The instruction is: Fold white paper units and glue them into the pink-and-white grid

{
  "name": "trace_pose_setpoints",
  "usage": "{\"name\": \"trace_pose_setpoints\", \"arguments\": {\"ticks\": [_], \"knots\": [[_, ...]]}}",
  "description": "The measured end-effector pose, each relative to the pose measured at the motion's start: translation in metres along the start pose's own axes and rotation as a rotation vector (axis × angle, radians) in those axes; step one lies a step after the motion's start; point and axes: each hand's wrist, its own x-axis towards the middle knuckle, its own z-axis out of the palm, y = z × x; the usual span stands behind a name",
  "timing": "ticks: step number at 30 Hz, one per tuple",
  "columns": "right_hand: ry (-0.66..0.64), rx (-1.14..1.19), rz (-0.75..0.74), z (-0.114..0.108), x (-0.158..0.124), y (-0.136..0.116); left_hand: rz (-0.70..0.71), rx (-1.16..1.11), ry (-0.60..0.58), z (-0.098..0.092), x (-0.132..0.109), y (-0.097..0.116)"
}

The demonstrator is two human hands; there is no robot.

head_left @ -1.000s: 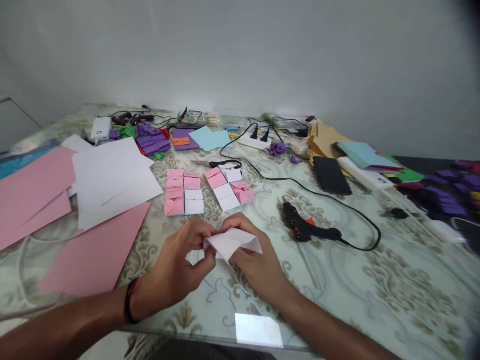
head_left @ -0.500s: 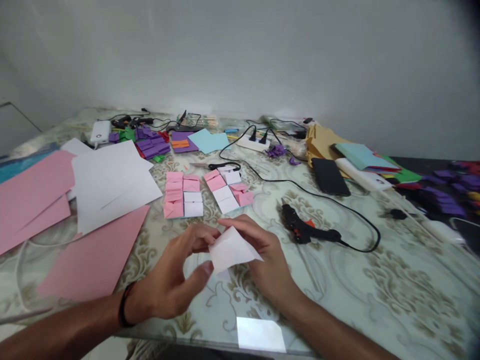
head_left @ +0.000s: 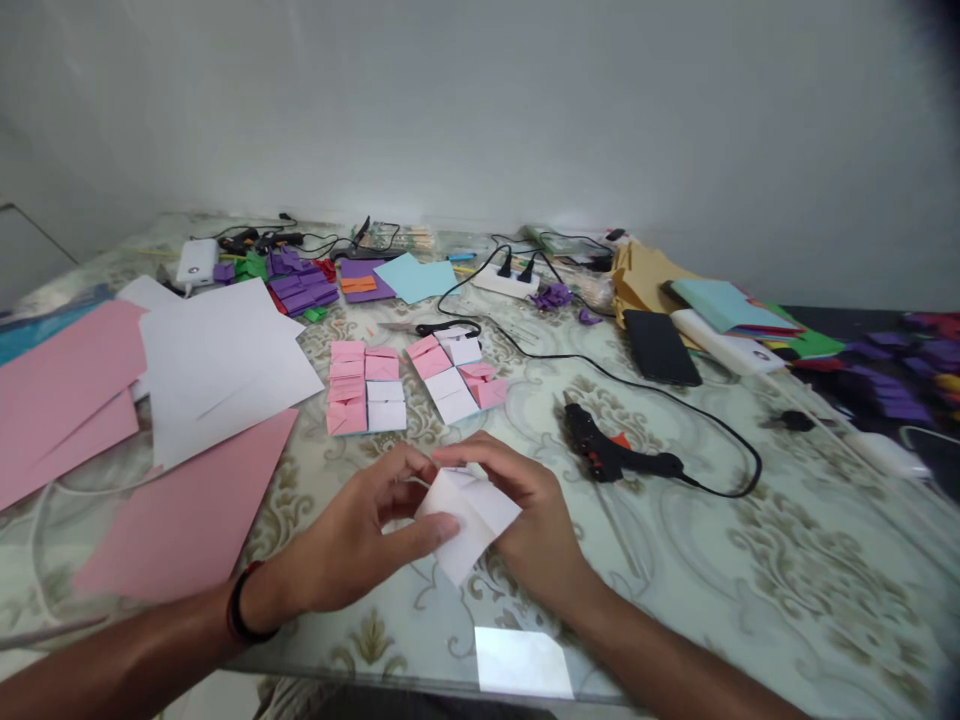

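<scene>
Between my hands, above the front of the table, is a small white sheet of paper (head_left: 469, 520) with a crease across it. My left hand (head_left: 375, 540) grips its left side, thumb on the face and fingers behind. My right hand (head_left: 529, 505) holds the right side, its index finger over the top edge and the other fingers partly hidden by the paper. Just beyond lie two groups of folded squares, one pink and white (head_left: 366, 390) on the left, the other pink and white (head_left: 454, 378) turned at an angle.
A black glue gun (head_left: 615, 450) lies at right, its cord curving back to a white power strip (head_left: 506, 282). Large white sheets (head_left: 225, 370) and pink sheets (head_left: 202, 520) spread at left. Scissors (head_left: 442, 328) lie behind the squares; a black phone (head_left: 660, 347) is at right.
My left thumb has come onto the face of the paper. The paper has tipped, its lower corner now pointing down towards me and its crease showing.
</scene>
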Motion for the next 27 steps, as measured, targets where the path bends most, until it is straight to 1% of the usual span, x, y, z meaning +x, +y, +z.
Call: {"name": "trace_pose_setpoints", "arguments": {"ticks": [5, 8, 10, 12, 15, 17, 20, 23, 27], "knots": [[-0.006, 0.024, -0.031, -0.001, -0.001, -0.004, -0.023, 0.03, 0.001, 0.001, -0.001, 0.0], [-0.021, 0.037, -0.023, -0.001, 0.0, -0.005, -0.02, 0.058, 0.003, 0.002, -0.001, 0.001], [-0.011, 0.029, 0.007, -0.001, 0.0, -0.005, 0.008, 0.105, 0.038, 0.001, -0.001, 0.001], [0.017, 0.003, 0.031, -0.003, 0.001, -0.004, 0.024, 0.163, 0.096, -0.001, 0.001, 0.002], [0.052, -0.059, 0.019, -0.007, 0.002, -0.002, 0.018, 0.208, 0.158, -0.005, 0.002, 0.003], [0.059, -0.095, 0.015, -0.009, 0.003, -0.001, 0.021, 0.195, 0.146, -0.005, 0.002, 0.005], [0.072, -0.099, 0.071, -0.008, 0.002, -0.001, 0.065, 0.203, 0.086, -0.003, -0.002, 0.005], [0.107, -0.082, 0.141, -0.002, 0.0, 0.001, 0.136, 0.334, 0.08, 0.002, -0.006, 0.005], [0.093, -0.091, 0.192, 0.006, -0.002, 0.003, 0.16, 0.556, 0.154, 0.006, -0.006, 0.005]]}}
